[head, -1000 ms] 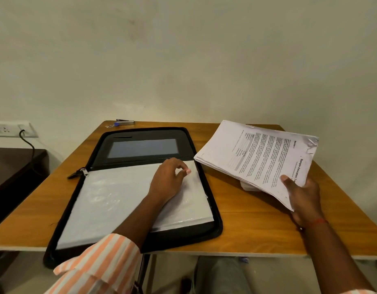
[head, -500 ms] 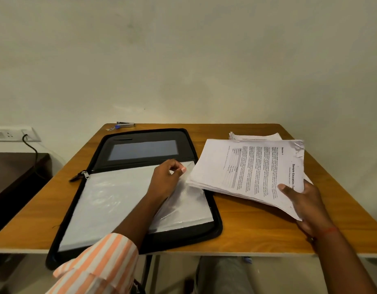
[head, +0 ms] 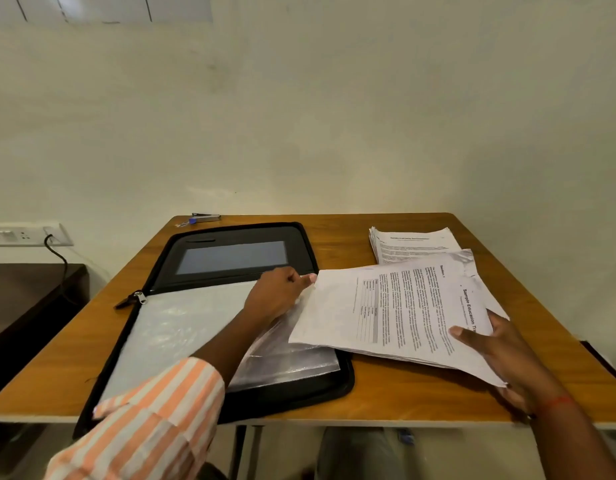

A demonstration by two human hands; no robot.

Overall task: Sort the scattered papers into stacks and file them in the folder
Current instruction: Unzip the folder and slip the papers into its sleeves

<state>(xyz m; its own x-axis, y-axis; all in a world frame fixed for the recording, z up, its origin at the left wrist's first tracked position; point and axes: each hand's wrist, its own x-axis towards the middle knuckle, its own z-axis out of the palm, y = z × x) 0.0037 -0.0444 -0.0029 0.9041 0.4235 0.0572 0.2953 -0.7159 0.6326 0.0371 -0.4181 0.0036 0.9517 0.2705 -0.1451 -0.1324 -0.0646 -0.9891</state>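
Head view looks down on a wooden worktop [head: 386, 393] set against a pale wall, its near edge running across the bottom and its far corners rounded; bare wood lies open along the near right strip and between the folder and the far paper pile. Left of the worktop stands a dark lower surface [head: 26, 299], with a wall socket [head: 26, 234] and a black cable above it. A black zip folder [head: 230, 306] lies open on the left half, its near corner overhanging the front edge; the far flap carries a grey panel, the near half holds clear plastic sleeves [head: 182, 327]. The left hand [head: 277, 296], in an orange-striped sleeve, has its grip pinched on the top sleeve's right edge, lifting it. The right hand [head: 500, 351] has its grip clamped on a stack of printed papers [head: 396, 313], thumb on top, the stack tilted with its left edge over the folder's right side. A second paper pile [head: 414, 244] rests flat at the far right. A small stapler [head: 206, 217] sits at the far left edge.
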